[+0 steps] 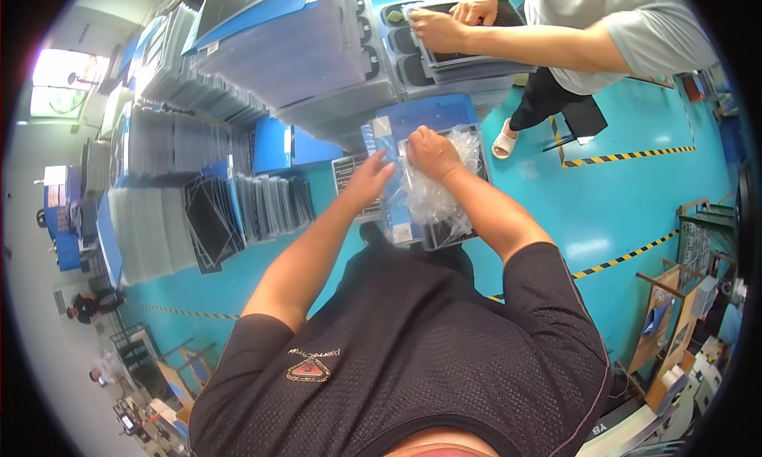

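Note:
In front of me a crumpled clear plastic bag [444, 199] lies on a dark sheet in a tray [446, 233]. My right hand [433, 152] is closed at the bag's upper left part, fingers curled down; the fingertips are partly hidden. My left hand [367, 181] reaches toward a strip of clear film over blue [389, 159], with its fingers apart and nothing seen in them. Whether it touches the film I cannot tell. Under its wrist shows a dark panel with pale markings [346, 170]. Beyond both hands lies a blue sheet [444, 108].
Tall stacks of clear plastic trays [317, 60] rise ahead and to the left, some with blue sheets [274, 144]. Across from me a co-worker's hands [444, 28] press on a dark panel over a tray stack. Black-and-yellow tape [627, 157] marks the turquoise floor at right.

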`<state>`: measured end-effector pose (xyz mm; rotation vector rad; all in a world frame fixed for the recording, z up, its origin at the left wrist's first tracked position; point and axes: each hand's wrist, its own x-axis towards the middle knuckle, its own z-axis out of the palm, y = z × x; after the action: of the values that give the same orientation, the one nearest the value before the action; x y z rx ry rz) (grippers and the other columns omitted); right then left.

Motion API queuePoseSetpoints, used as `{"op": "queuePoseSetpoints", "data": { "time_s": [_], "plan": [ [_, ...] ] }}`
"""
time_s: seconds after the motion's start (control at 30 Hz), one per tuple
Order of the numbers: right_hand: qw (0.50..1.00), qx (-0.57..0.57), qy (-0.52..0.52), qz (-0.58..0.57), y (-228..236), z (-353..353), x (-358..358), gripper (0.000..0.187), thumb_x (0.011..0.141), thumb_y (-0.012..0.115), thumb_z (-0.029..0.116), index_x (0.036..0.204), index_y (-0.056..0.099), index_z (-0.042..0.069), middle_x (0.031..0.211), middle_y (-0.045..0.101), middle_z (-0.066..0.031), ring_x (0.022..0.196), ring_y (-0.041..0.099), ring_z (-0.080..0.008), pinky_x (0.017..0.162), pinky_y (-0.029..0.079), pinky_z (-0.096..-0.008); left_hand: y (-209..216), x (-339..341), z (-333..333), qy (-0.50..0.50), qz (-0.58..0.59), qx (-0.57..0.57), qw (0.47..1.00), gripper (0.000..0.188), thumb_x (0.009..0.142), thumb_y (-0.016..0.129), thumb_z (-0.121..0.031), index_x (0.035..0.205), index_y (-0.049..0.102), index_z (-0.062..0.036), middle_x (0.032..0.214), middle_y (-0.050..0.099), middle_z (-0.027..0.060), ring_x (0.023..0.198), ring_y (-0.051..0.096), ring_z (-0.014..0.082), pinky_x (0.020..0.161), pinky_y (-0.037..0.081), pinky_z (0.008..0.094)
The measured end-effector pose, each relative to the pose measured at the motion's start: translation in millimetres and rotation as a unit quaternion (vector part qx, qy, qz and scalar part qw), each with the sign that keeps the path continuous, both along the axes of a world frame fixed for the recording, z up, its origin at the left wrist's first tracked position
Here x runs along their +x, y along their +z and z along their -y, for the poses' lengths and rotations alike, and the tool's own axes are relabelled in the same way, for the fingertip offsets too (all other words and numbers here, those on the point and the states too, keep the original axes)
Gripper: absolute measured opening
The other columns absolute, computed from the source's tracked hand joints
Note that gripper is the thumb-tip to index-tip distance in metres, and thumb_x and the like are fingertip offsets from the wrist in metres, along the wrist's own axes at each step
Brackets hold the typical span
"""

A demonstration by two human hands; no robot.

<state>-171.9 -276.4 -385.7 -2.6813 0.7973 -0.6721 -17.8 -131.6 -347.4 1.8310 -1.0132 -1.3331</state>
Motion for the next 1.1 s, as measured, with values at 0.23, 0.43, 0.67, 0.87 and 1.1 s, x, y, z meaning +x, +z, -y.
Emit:
{"op": "queuePoseSetpoints", "data": {
  "time_s": [0.23,0.43,0.67,0.87,1.1],
  "plan": [
    [0.975,-0.103,0.082,0.181,107,-11,-32,0.014,0.073,0.065,0.014,0.075,0.053,0.008,0.084,0.057,-0.0108,0.073,0.059,-0.0299,0.072,0.046,-0.0421,20,-35,46,0.159,-0.301,-0.064,0.938,0.020,0.102,0.056,-0.026,0.104,0.066,-0.0100,0.090,0.066,-0.0010,0.074,0.058,0.0094,0.065,0.046,0.0254],
    [0.961,0.075,0.262,-0.043,147,-9,-70,0.030,0.085,0.068,0.028,0.067,0.055,0.008,0.065,0.061,-0.0098,0.061,0.059,-0.0325,0.062,0.048,-0.0441,-50,67,10,0.347,-0.250,-0.084,0.900,0.016,0.097,0.056,-0.022,0.101,0.066,-0.0095,0.088,0.061,0.0021,0.075,0.055,0.0139,0.064,0.045,0.0310],
    [0.802,0.593,-0.045,0.061,171,54,-182,0.024,0.081,0.074,0.017,0.076,0.053,0.008,0.070,0.050,0.0037,0.065,0.043,-0.0052,0.053,0.035,-0.0257,-65,222,-252,0.587,-0.292,-0.057,0.753,0.037,0.105,0.048,-0.030,0.127,0.058,-0.0021,0.132,0.062,0.0140,0.122,0.058,0.0292,0.109,0.043,0.0430],
    [0.979,0.107,0.041,-0.169,62,-3,-27,0.041,0.083,0.070,0.028,0.121,0.063,0.013,0.098,0.066,-0.0179,0.092,0.066,-0.0375,0.081,0.054,-0.0475,-36,234,-329,0.604,-0.119,-0.080,0.784,0.030,0.104,0.051,-0.028,0.118,0.061,-0.0032,0.116,0.067,0.0111,0.107,0.063,0.0249,0.097,0.049,0.0405],
    [0.992,-0.024,0.084,-0.096,-39,-2,7,0.037,0.078,0.072,0.023,0.115,0.070,0.020,0.076,0.058,-0.0105,0.068,0.063,-0.0318,0.059,0.052,-0.0447,-37,266,-359,0.589,0.033,-0.044,0.806,0.027,0.099,0.059,-0.032,0.099,0.068,-0.0069,0.087,0.064,-0.0001,0.077,0.058,0.0131,0.066,0.047,0.0314]
  ]
}}
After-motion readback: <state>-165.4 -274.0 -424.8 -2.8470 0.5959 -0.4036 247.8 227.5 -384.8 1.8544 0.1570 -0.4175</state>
